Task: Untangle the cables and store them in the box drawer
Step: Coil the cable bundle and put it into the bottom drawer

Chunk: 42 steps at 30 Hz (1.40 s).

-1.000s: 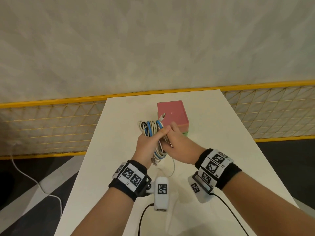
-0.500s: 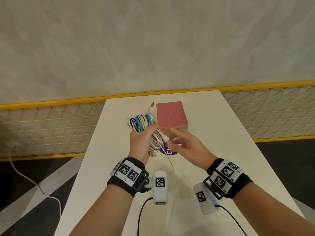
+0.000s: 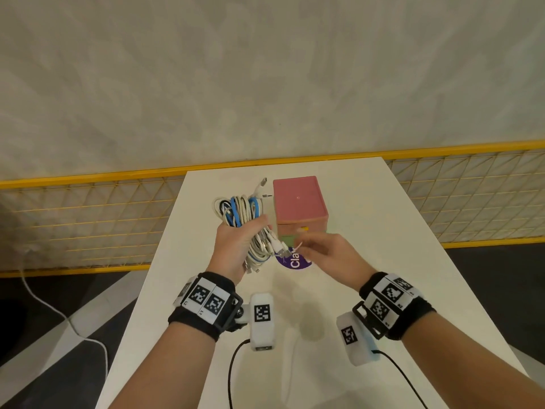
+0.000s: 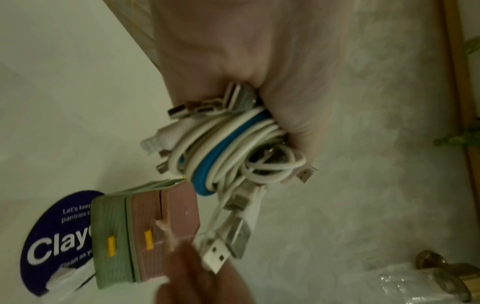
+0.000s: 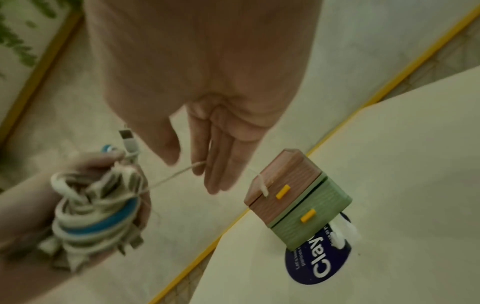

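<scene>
Cables [image 3: 243,219], a mixed bundle of white and blue leads, are sitting at centre left of the head view, raised above the white table [image 3: 383,261]. The left hand [image 3: 236,246] is curling its fingers round the middle of the bundle, with loops fanning out above the fist and several plugs hanging below it; the left wrist view is showing the same coil [image 4: 233,152] clamped in the palm, metal connectors protruding on both sides. Moving rightward, a thin pale strand [image 5: 171,176] is running from the bundle to the right hand [image 3: 327,255]. This hand is lying mostly extended, fingers nearly straight, and the strand is reaching the fingertips [image 5: 215,174]; whether it is pinched or merely draped there cannot be told. Just beyond the right hand, at centre of the frame, the box [image 3: 299,208] is standing on the table: a pink upper tier over a green lower tier, each drawer front carrying a small yellow pull. Both drawers are appearing closed. Under the box a dark blue round sticker [image 3: 292,262] is lying on the table.

Step in hand, as judged: separating one strand from the tangle. The next move is calling for drawing that strand clear while the left hand steadies the rest, then opening a drawer, since nothing is yet stored.
</scene>
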Available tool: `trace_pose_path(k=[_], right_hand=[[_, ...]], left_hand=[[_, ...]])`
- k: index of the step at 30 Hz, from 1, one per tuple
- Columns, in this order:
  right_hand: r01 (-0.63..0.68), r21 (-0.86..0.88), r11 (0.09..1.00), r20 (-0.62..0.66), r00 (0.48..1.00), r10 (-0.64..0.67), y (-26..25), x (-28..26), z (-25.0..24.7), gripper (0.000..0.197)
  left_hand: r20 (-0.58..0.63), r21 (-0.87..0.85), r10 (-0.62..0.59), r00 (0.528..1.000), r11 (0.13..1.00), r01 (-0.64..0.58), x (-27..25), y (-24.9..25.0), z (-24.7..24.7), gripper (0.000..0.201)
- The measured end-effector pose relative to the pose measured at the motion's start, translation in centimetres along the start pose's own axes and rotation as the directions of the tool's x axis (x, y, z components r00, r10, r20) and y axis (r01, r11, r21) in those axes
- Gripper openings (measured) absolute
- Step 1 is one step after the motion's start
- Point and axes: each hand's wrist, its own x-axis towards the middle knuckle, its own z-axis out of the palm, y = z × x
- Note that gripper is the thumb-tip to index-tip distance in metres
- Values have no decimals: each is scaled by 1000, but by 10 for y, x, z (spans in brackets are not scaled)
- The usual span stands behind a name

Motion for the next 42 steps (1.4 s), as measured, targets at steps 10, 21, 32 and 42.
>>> trace_pose_path(k=[10, 21, 32, 42], right_hand=[[99, 356, 929, -167, 985, -41, -27, 5, 17, 46], [192, 226, 955, -245, 960, -135, -36, 7, 16, 30], [193, -40, 980, -219, 956, -197, -22, 19, -5, 49], [147, 167, 975, -129, 984, -126, -16, 26, 3, 22]], left_hand=[[85, 125, 38, 996, 991, -48, -11, -9, 8, 17], [149, 87, -7, 989, 996, -6, -17, -4, 10, 23], [289, 229, -29, 957, 973, -39, -14, 3, -3, 21], [208, 243, -1, 978, 969, -51, -13, -8, 5, 17]])
